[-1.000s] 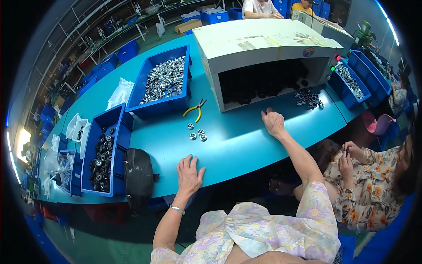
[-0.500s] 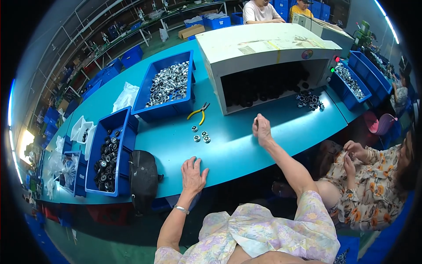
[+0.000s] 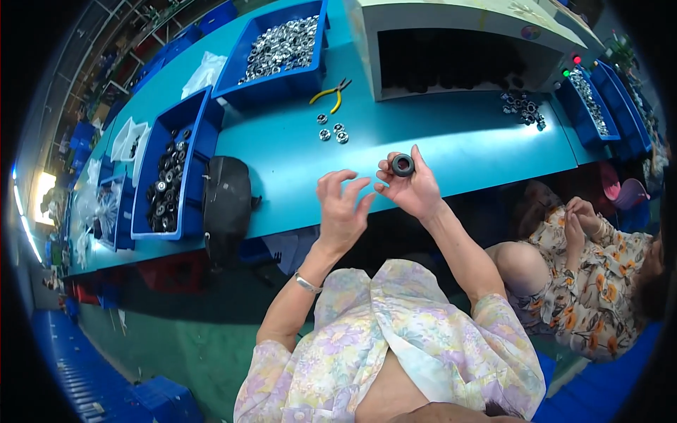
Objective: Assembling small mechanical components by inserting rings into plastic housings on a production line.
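A small black ring-shaped part (image 3: 403, 165) with a dark reddish centre rests in my right hand (image 3: 416, 185), its fingers curled about it and the palm turned up. Close by on the left, my left hand (image 3: 342, 204) holds nothing, its fingers apart and bent toward the right hand. Both hands are over the table's front edge. Farther back on the teal table (image 3: 282, 155) lie several small silver round parts (image 3: 339, 132). Behind them are pliers (image 3: 334, 96) with yellow handles, their jaws pointing away to the right.
A white box-shaped machine (image 3: 451, 14) with a dark opening stands at the back. Metal parts lie heaped (image 3: 523, 109) before it. Blue bins (image 3: 185, 218) of parts stand left, beside a black padded object (image 3: 227, 204). A seated person (image 3: 585, 282) is at the right.
My right hand has turned palm up and come nearer, now showing the black part. My left hand has lifted off the table and moved right. The whole view has tilted downward.
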Available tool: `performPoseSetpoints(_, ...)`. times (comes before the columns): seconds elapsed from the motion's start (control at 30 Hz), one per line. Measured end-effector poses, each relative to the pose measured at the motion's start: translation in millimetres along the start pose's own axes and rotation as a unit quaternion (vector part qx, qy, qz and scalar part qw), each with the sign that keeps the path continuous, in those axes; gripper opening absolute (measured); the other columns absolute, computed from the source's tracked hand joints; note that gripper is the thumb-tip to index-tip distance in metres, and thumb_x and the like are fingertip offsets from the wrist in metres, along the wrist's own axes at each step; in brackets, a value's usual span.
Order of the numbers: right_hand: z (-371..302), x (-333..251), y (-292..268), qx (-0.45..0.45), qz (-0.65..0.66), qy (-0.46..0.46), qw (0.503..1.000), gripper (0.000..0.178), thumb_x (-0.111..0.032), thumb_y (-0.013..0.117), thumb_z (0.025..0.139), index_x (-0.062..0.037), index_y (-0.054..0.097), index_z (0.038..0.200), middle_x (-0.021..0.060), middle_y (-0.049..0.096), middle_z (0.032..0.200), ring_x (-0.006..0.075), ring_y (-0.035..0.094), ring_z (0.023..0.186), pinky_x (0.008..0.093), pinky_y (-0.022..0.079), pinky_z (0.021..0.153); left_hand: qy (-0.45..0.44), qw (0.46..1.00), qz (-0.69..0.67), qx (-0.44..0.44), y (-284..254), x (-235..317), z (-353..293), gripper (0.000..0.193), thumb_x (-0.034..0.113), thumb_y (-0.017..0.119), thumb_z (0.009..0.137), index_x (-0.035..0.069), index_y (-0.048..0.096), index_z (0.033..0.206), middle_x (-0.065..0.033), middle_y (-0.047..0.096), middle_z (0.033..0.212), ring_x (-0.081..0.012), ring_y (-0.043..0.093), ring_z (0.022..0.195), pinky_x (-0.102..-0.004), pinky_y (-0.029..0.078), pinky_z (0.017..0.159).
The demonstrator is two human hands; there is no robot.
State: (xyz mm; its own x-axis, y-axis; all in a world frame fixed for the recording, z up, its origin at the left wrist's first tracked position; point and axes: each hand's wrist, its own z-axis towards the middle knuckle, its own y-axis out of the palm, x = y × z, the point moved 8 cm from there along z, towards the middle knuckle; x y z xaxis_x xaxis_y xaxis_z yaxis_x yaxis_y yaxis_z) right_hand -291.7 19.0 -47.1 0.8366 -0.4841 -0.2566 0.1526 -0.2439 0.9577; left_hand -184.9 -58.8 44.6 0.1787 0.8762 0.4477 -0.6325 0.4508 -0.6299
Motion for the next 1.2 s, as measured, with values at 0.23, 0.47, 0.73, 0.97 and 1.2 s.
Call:
performPoseSetpoints(0.23, -20.6, 35.8, 9.3, -0.015, -0.101, -0.034, 0.994, 0.054, -0.050, 0.023, 0.102, -0.0047, 0.053, 0.097, 0.0049, 0.053, 0.093, 0.0156, 0.052, 0.092, 0.0337, 0.046, 0.086, 0.030, 0.999, 0.019, -0.033, 10.3, 29.3, -1.4, 0.027, 0.008, 0.073, 0.071, 0.008, 0.063, 0.096, -0.0088, 0.054, 0.101, -0.0296, 0.049, 0.095, -0.0408, 0.040, 0.080)
performPoseSetpoints(0.47, -41.6, 50.6, -11.6, 0.005, -0.116, -0.054, 0.992, 0.042, -0.047, 0.035, 0.101, -0.0104, 0.053, 0.110, 0.0016, 0.057, 0.101, 0.0130, 0.057, 0.092, 0.0342, 0.048, 0.082, -0.040, 0.991, -0.106, -0.077, 16.9, 18.6, -16.8, 0.011, 0.000, 0.063, 0.079, 0.000, 0.057, 0.087, -0.0153, 0.051, 0.091, -0.0339, 0.055, 0.081, -0.0398, 0.047, 0.068)
performPoseSetpoints(0.73, -66.5, 52.8, -14.8, 0.070, -0.180, -0.096, 0.976, 0.018, -0.027, 0.055, 0.098, -0.0094, 0.054, 0.094, -0.0015, 0.057, 0.088, 0.0076, 0.056, 0.079, 0.0255, 0.049, 0.074, -0.082, 0.979, -0.147, -0.118, 18.4, 13.6, -32.3, 0.013, 0.000, 0.066, 0.079, -0.002, 0.056, 0.086, -0.0147, 0.051, 0.091, -0.0298, 0.056, 0.080, -0.0362, 0.047, 0.068)
performPoseSetpoints(0.97, -68.9, 55.3, -16.5, 0.031, -0.158, -0.081, 0.984, 0.012, -0.018, 0.060, 0.094, -0.0078, 0.054, 0.092, -0.0003, 0.057, 0.090, 0.0087, 0.056, 0.081, 0.0283, 0.049, 0.077, -0.130, 0.960, -0.215, -0.126, 23.6, 3.1, -45.0, 0.016, 0.003, 0.069, 0.077, -0.001, 0.058, 0.087, -0.0122, 0.051, 0.093, -0.0265, 0.055, 0.084, -0.0346, 0.046, 0.072)
performPoseSetpoints(1.2, -74.4, 61.2, -15.3, 0.000, -0.179, -0.072, 0.981, 0.012, -0.014, 0.063, 0.092, -0.0064, 0.054, 0.088, -0.0013, 0.056, 0.085, 0.0074, 0.056, 0.077, 0.0256, 0.051, 0.073, -0.187, 0.933, -0.275, -0.141, 31.9, -12.8, -68.1, 0.019, 0.001, 0.073, 0.075, 0.002, 0.057, 0.084, -0.0057, 0.046, 0.099, -0.0144, 0.050, 0.087, -0.0249, 0.043, 0.073)
